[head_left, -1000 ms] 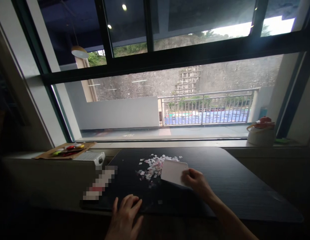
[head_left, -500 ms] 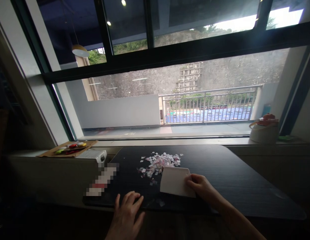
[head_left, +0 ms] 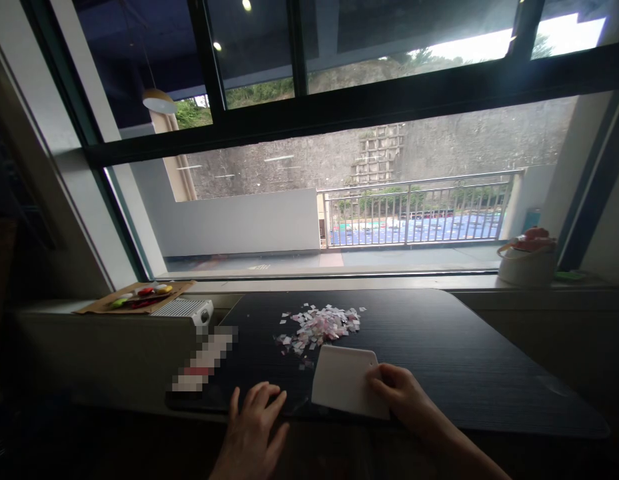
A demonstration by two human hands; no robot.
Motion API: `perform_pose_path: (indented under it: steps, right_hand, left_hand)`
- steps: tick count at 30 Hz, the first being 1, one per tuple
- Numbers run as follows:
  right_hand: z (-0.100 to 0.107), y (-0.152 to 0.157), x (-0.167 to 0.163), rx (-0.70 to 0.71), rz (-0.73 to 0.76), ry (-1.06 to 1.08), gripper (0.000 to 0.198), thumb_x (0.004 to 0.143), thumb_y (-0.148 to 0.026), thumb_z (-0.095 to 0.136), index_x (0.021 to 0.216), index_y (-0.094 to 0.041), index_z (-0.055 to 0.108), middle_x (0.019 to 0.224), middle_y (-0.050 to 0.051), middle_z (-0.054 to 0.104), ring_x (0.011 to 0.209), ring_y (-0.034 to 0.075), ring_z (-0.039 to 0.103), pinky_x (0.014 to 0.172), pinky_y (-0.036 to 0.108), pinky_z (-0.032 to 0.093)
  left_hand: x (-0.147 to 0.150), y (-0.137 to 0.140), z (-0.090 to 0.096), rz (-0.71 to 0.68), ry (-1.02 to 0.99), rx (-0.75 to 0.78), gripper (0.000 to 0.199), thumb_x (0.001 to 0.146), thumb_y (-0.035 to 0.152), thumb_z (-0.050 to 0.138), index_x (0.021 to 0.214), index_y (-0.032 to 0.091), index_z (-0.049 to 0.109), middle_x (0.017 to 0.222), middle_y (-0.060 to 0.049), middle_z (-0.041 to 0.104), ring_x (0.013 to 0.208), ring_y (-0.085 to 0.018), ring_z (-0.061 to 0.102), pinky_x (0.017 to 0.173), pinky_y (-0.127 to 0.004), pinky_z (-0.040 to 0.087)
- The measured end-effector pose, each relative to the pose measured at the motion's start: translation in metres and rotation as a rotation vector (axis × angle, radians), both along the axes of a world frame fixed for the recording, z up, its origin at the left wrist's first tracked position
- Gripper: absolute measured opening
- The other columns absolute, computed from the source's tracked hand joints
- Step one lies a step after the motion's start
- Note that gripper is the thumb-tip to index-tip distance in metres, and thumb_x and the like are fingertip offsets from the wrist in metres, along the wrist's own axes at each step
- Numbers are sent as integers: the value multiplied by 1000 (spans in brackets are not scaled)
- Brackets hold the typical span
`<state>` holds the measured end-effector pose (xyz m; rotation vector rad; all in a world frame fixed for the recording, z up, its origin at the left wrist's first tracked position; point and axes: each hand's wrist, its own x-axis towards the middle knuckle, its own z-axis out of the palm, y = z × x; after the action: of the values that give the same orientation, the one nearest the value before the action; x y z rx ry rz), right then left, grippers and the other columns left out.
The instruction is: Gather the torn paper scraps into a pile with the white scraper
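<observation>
My right hand (head_left: pixel 396 390) grips the right side of a flat white scraper (head_left: pixel 342 380), which has rounded corners and a small hole near its upper right. The scraper lies low over the dark table (head_left: pixel 439 353), close to its front edge. Just beyond it is a loose pile of small cut paper pieces (head_left: pixel 322 327), white and pinkish, with a few strays around. My left hand (head_left: pixel 256 420) rests at the table's front edge with its fingers spread, holding nothing. Whether the scraper touches the tabletop I cannot tell.
To the left lies a blurred-out white and red item (head_left: pixel 204 363). Behind it are a white slatted box (head_left: pixel 182 312) and a brown board with colourful pieces (head_left: pixel 139 297). A white bucket-like container (head_left: pixel 526 260) stands on the sill at right, under the large window.
My right hand has drawn the scraper toward me and slightly left, away from the paper pile. The left hand stays where it was.
</observation>
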<state>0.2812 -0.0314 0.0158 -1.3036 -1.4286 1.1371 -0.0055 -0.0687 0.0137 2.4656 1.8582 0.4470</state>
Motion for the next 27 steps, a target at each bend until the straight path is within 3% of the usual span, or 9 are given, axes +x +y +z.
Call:
perform_pose_path:
  steps: [12, 17, 19, 23, 27]
  right_hand:
    - [9, -6, 7, -19, 26, 64, 24, 65, -36, 63, 72, -13, 67, 74, 6, 70, 73, 22, 61, 64, 30, 47]
    - [10, 14, -11, 140, -74, 90, 24, 68, -39, 61, 71, -15, 63, 67, 3, 65, 65, 19, 59, 58, 29, 46]
    - [13, 21, -21, 185, -47, 93, 22, 69, -38, 60, 69, -16, 61, 64, 1, 61, 61, 16, 57, 56, 27, 45]
    - [16, 26, -26, 197, 14, 0, 19, 71, -34, 58, 63, -16, 57, 59, -1, 57, 54, 13, 51, 51, 24, 41]
    - [19, 33, -20, 229, -58, -27, 22, 71, -38, 61, 66, -17, 59, 60, 0, 59, 57, 14, 53, 53, 26, 41]
  left_hand:
    - [0, -1, -1, -4, -8, -12, 44, 79, 19, 45, 120, 28, 58, 126, -7, 58, 125, -25, 44, 107, -62, 19]
    - [-1, 0, -2, -4, -5, -12, 45, 79, 18, 45, 121, 28, 58, 126, -8, 58, 125, -26, 45, 106, -62, 19]
    - [-1, 0, -2, -5, -6, 2, 45, 78, 17, 46, 121, 29, 58, 125, -7, 59, 124, -26, 45, 107, -62, 20]
    - [-1, 0, -4, -8, -6, 27, 46, 78, 17, 47, 121, 30, 57, 123, -6, 60, 122, -26, 48, 106, -61, 23]
    - [4, -1, 0, 11, -11, 20, 45, 77, 17, 49, 119, 28, 59, 122, -7, 60, 121, -27, 48, 106, -63, 22]
